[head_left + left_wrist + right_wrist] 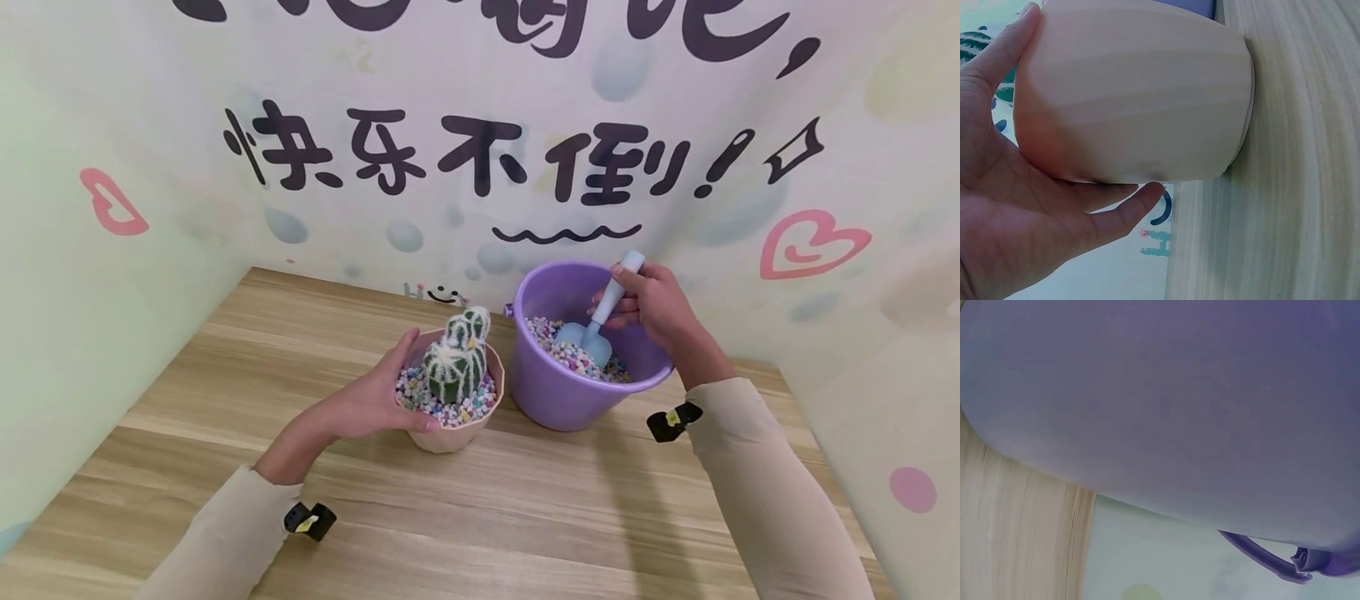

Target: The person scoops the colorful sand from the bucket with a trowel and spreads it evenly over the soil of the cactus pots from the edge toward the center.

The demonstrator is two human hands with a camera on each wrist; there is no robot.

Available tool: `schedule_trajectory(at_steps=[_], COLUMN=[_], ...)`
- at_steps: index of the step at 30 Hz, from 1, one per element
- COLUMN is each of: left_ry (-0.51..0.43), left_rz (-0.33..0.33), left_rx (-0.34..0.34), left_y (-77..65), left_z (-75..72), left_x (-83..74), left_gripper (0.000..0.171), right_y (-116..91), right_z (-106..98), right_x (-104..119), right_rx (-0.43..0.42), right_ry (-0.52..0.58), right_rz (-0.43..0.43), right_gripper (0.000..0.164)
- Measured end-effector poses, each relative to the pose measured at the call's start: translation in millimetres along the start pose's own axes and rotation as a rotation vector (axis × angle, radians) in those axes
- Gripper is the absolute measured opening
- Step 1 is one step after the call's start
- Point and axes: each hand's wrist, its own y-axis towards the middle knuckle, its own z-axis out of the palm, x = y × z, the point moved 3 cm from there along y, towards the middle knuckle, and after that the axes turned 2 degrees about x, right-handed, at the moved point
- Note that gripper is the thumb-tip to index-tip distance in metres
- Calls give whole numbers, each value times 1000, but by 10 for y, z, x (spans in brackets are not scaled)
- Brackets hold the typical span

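My left hand (367, 406) grips a pale pink flowerpot (447, 438) from its left side, thumb over the front rim and fingers round the back. In the left wrist view, thumb and fingers lie against the wall of the pot (1135, 94). A green cactus with white fuzz (453, 367) stands in it amid multicoloured pebbles (477, 404). To the right is a purple bucket (558, 398) holding more such pebbles (573, 358). My right hand (662, 307) holds a light blue toy shovel (612, 298) by its handle, the scoop down among those pebbles. The right wrist view shows only the bucket's outside, no hand.
Pot and bucket stand side by side on a wood-grain table (495, 517). Printed walls (330, 225) enclose it at the back and both sides. The bucket's purple handle (1266, 559) hangs on its outer side.
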Motion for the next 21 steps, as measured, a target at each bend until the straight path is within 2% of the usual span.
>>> schedule_trajectory(at_steps=[13,21], left_ry=[-10,-23], left_rz=[21,29], left_rx=[3,4], left_y=[-5,-12], left_z=[-4,0], left_x=[3,-10], left_gripper=[126,126], right_y=[13,6], right_z=[-27,-81], right_x=[-1,18], right_rx=[-7,-56], right_ry=[143,313], right_rz=[68,112], right_gripper=[35,24])
